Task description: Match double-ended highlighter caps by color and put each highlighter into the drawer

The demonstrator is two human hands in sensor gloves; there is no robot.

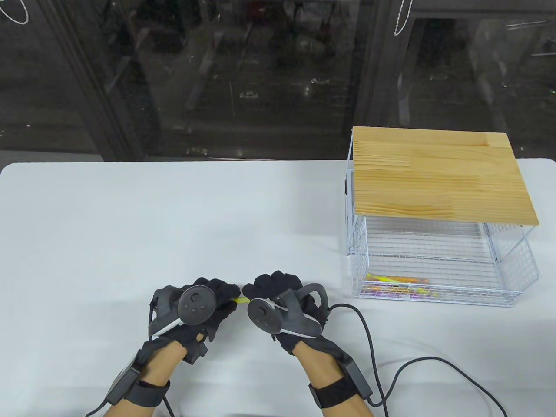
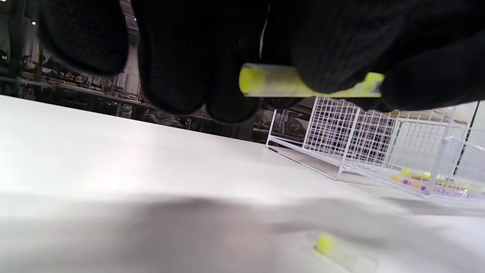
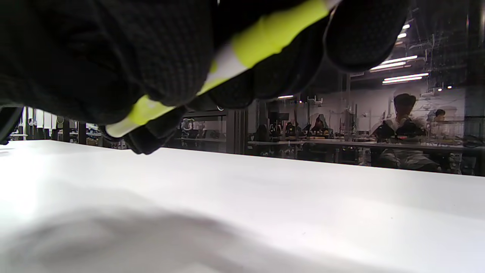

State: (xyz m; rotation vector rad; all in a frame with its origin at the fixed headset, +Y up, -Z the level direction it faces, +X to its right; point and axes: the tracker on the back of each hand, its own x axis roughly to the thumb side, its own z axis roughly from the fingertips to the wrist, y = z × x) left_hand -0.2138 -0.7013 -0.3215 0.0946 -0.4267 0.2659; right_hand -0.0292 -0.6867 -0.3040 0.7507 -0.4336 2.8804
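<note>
Both gloved hands meet near the table's front and hold one yellow highlighter between them, a little above the table. My left hand pinches its left end, and in the left wrist view the yellow highlighter lies level under the fingers. My right hand grips the other end; the right wrist view has the yellow highlighter slanting through curled fingers. A loose yellow cap lies on the table below. The wire drawer stands pulled out at the right, holding several highlighters.
The drawer sits in a white wire frame with a wooden top at the table's right side. A black cable runs from my right wrist across the table's front right. Dark glass walls stand behind the table.
</note>
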